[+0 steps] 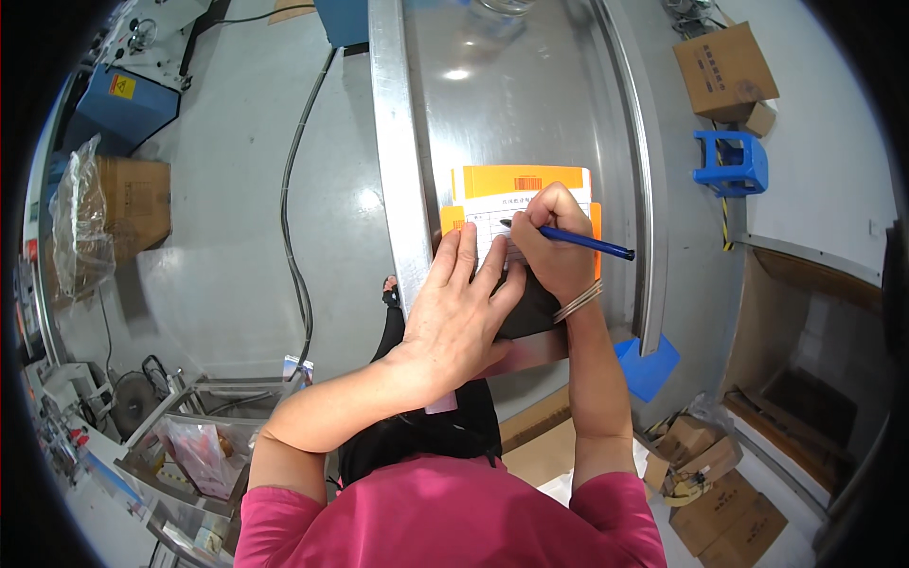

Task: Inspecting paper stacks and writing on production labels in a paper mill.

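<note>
Two cardboard boxes bracket the scene: far left, a brown box (133, 204) stands on the grey floor (237, 237) beside a crinkled clear plastic bag (80, 222), and a black cable (295, 246) snakes past toward the shiny steel counter (511, 104). Lower left, a metal rack (194, 431) carries pink packets. On the counter lies a white printed form (502, 213) over orange sheets (521, 180), flat and smooth. The left hand (454, 312) lies spread open, palm down, pressing the form's lower edge and holding nothing. The right hand (554, 246), fingers curled tight, grips a slim blue pen (578, 241) with its tip on the form; thin bangles circle that wrist. Further right stand a blue plastic stool (731, 163) and another brown carton (724, 71) on the pale floor.
</note>
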`<state>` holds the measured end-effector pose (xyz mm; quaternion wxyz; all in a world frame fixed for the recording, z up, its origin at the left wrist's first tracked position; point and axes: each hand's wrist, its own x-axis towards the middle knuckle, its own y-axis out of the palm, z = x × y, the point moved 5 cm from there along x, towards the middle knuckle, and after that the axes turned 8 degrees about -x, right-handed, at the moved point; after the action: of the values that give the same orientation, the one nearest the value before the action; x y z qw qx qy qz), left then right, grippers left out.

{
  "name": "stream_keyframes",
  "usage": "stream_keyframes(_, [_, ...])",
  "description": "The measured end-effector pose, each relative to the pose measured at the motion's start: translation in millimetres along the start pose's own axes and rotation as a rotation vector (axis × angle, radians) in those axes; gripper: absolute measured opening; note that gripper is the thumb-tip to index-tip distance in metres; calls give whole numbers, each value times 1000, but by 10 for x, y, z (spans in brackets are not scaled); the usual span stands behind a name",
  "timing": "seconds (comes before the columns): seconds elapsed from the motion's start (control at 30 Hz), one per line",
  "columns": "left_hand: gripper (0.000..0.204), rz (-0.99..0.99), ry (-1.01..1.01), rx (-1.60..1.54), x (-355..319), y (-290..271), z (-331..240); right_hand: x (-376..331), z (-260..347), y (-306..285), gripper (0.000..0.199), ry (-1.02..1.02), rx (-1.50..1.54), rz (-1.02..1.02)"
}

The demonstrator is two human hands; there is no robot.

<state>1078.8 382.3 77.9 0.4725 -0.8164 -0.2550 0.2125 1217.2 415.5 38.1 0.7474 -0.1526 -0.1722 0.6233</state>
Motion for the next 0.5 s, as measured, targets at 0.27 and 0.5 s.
stream_keyframes(0.27, [79, -6, -2, -5, -2, 15, 3, -2, -41, -6, 26, -12, -31, -17])
stream_keyframes(0.5, [79, -12, 3, -21, -3, 13, 1, 8, -31, -17, 25, -28, -24, -19])
